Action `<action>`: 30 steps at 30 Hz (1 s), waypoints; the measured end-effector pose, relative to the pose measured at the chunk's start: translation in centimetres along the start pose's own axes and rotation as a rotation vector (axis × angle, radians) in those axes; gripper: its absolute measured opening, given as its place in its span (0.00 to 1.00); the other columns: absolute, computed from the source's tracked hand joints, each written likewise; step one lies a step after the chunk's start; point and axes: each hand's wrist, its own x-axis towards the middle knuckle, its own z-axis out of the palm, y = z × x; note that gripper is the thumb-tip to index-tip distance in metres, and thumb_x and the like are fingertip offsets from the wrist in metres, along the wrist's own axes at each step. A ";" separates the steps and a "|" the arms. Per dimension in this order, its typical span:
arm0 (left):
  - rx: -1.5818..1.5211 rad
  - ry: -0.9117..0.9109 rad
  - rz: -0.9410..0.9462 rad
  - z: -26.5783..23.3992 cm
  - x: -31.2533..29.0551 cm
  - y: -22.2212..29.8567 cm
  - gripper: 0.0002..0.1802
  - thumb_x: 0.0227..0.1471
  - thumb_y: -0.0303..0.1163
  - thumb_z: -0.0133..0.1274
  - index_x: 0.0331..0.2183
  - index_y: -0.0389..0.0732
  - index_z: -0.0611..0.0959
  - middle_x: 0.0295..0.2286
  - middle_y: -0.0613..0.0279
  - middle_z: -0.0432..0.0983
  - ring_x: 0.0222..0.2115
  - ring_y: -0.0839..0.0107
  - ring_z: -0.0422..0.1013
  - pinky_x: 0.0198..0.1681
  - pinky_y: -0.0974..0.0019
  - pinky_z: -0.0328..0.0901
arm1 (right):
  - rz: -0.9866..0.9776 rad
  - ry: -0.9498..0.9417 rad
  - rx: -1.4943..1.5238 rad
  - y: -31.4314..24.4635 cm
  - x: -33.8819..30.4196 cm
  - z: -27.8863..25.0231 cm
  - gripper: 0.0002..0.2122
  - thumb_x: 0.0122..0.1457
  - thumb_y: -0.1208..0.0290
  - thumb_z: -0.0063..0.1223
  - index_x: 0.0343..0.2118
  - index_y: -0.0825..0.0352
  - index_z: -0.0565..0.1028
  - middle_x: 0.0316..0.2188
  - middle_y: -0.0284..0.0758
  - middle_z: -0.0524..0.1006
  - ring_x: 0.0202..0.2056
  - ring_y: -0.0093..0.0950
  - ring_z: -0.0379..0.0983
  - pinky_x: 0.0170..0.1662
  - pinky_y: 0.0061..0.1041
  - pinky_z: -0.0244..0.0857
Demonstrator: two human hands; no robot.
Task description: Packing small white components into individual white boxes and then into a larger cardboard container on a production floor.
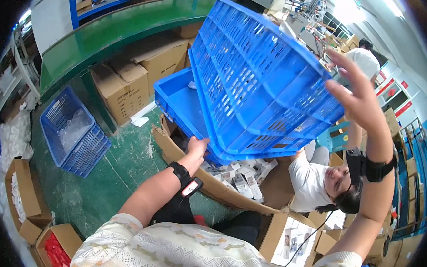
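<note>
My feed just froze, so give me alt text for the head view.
A large blue crate is tilted above an open carton of small white boxes, with the left hand at the crate's lower edge and the right hand open near its upper right corner. A co-worker in a white shirt is at the right.

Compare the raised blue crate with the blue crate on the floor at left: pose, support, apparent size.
Pose: the raised crate is steeply tilted; the floor crate stands upright, open side up.
Support: the raised crate is up off the floor, left hand at its lower edge; the floor crate rests on the green floor.
Apparent size: the raised crate fills far more of the view than the floor crate.
Shared: blue, slotted walls.
</note>
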 end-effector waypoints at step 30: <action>0.229 0.120 0.089 -0.1 -0.2 1.2 0.19 0.40 0.31 0.55 0.36 0.34 0.71 0.32 0.55 0.72 0.28 0.62 0.69 0.21 0.60 0.64 | 0.788 0.081 0.101 7.7 -36.6 31.8 0.15 0.49 0.65 0.56 0.37 0.68 0.74 0.37 0.43 0.74 0.43 0.39 0.69 0.47 0.34 0.63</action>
